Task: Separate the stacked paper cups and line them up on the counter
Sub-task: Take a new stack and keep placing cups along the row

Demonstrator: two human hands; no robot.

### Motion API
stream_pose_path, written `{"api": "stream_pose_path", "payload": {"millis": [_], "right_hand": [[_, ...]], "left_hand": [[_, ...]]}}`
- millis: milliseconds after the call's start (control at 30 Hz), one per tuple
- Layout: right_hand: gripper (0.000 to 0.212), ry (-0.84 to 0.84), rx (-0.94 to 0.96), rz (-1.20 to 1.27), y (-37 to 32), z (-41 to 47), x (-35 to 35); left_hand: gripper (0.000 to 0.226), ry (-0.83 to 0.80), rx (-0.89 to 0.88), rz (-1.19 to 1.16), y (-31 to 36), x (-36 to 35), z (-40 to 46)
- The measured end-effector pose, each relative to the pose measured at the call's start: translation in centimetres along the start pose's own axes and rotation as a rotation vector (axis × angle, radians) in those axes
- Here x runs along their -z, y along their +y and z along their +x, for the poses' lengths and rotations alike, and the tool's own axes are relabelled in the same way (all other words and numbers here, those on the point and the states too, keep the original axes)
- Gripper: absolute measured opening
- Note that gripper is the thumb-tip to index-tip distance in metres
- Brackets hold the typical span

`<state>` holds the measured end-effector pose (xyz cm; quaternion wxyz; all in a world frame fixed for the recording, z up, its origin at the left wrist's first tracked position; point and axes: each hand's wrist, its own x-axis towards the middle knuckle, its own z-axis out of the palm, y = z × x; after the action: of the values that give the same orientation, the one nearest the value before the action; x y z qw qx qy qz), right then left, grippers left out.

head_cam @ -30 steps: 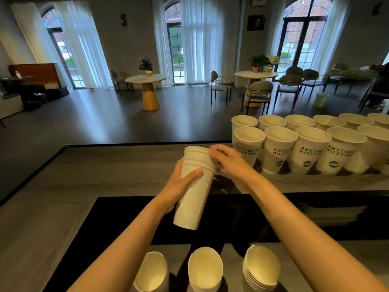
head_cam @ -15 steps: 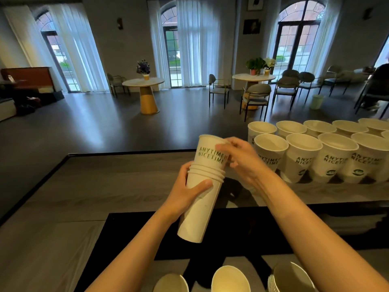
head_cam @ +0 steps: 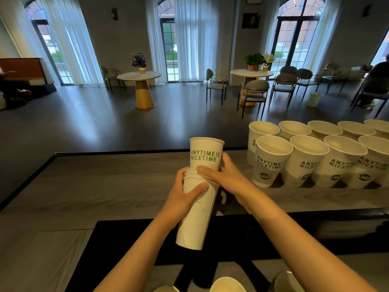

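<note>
Top cup [head_cam: 205, 153] now higher, R fingers [head_cam: 207, 170] round it.

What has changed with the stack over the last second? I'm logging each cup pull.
The top cup has slid up out of the stack, its green lettering now fully showing; the right hand went from its rim to gripping its lower body. The left hand still holds the stack. The lined-up cups on the counter are unchanged.

Pretty dim room, we only get daylight from the arched windows [head_cam: 168, 45] at 12 o'clock, glaring off the dark floor [head_cam: 88, 123]. Cups [head_cam: 271, 159] at 3 o'clock throw short shadows toward us. Wide-angle bending at the edges, rims at 6 o'clock go soft.
</note>
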<state>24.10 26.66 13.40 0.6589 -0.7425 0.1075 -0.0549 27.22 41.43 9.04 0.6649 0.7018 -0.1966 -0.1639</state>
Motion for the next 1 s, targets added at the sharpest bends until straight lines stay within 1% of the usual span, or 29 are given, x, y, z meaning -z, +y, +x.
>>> {"api": "stream_pose_path", "payload": {"millis": [67,133,200,267,333,400,500,667,733,800,833,900,1000], "right_hand": [[0.066,0.038,0.009,0.068,0.3,0.5,-0.1],[0.076,0.158,0.078,0.144,0.5,1.4,-0.2],[0.08,0.297,0.189,0.177,0.5,2.2,-0.1],[0.08,0.383,0.281,0.11,0.8,2.9,0.3],[0.079,0.421,0.307,0.038,1.8,3.6,1.0],[0.079,0.426,0.297,-0.023,3.4,4.1,1.7],[0.08,0.416,0.258,-0.081,6.0,4.3,2.3],[0.08,0.419,0.186,-0.083,8.0,4.6,2.7],[0.088,0.405,0.148,-0.115,8.3,4.8,2.6],[0.1,0.435,0.118,-0.173,8.5,5.2,2.4],[0.102,0.459,0.115,-0.195,8.6,5.4,2.3],[0.097,0.511,0.117,-0.222,8.6,6.0,2.4],[0.075,0.562,0.107,-0.269,8.4,6.7,3.0]], "left_hand": [[0.044,-0.02,0.017,-0.015,-0.1,-0.1,0.4],[0.05,-0.03,0.039,-0.035,-0.3,-0.1,0.7],[0.059,-0.01,0.088,-0.094,-0.8,0.0,0.8],[0.056,0.017,0.117,-0.141,-1.1,0.5,0.8],[0.057,0.026,0.117,-0.149,-1.4,0.7,0.8],[0.057,0.045,0.099,-0.163,-1.6,0.7,0.7],[0.046,0.086,0.079,-0.189,-1.9,0.6,0.6],[0.051,0.123,0.059,-0.235,-2.1,0.7,0.4],[0.051,0.136,0.055,-0.247,-2.2,0.7,0.4],[0.051,0.147,0.05,-0.264,-2.2,0.7,0.4],[0.052,0.15,0.046,-0.268,-2.2,0.7,0.3],[0.054,0.141,0.042,-0.277,-2.1,0.7,0.3],[0.051,0.132,0.034,-0.288,-1.9,0.6,0.2]]}}
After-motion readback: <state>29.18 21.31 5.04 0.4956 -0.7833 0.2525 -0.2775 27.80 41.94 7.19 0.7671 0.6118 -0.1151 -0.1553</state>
